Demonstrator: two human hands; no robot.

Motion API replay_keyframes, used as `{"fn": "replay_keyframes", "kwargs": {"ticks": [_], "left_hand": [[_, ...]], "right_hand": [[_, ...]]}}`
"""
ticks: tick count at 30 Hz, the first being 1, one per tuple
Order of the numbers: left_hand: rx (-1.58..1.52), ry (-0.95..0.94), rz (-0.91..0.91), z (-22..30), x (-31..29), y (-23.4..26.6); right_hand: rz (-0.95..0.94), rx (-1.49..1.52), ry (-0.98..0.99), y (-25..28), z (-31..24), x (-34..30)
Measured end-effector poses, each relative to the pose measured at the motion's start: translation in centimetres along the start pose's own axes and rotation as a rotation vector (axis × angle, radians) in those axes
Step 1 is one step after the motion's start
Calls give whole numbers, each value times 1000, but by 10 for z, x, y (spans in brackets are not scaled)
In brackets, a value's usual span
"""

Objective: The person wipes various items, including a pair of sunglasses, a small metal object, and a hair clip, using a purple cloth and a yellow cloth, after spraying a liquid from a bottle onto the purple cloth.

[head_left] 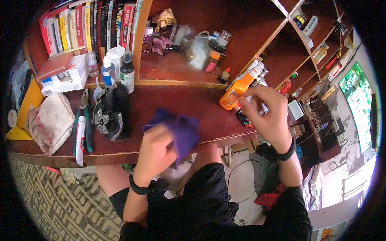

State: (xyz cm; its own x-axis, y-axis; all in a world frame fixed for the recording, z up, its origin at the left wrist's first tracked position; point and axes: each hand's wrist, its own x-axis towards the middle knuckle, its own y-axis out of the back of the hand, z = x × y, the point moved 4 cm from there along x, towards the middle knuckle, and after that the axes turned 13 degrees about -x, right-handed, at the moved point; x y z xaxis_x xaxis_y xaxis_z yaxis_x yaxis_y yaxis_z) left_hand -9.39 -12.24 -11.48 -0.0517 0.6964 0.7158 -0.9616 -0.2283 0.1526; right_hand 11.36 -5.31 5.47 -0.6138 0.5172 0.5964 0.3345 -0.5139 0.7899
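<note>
My left hand grips a purple cloth at the front edge of the dark red wooden desk; the cloth drapes over my fingers. My right hand is raised at the desk's right end, fingers pinched on a small white and metallic item that I cannot identify. An orange glue bottle with a white nozzle lies tilted just left of that hand. A small dark beaded thing lies under the hand.
A black shoe with silver trim, pliers and a tube, and a dirty white rag lie on the desk's left. Bottles, books and jars fill the shelves behind. A lit screen is at right.
</note>
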Motion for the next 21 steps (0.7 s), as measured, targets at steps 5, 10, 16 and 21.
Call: {"fn": "replay_keyframes", "kwargs": {"ticks": [5,10,16,21], "left_hand": [[-42,-17,-5,1,6,-6],[-98,-41,47,2,7,-7],[-64,-41,50,4,-8,-1],[-101,-94,93,4,-10,5]], "right_hand": [[-276,315,35,-36,-32,71],[-403,938,-177,-132,-18,150],[-31,151,-209,-265,41,182],[3,29,-201,-298,49,180]]}}
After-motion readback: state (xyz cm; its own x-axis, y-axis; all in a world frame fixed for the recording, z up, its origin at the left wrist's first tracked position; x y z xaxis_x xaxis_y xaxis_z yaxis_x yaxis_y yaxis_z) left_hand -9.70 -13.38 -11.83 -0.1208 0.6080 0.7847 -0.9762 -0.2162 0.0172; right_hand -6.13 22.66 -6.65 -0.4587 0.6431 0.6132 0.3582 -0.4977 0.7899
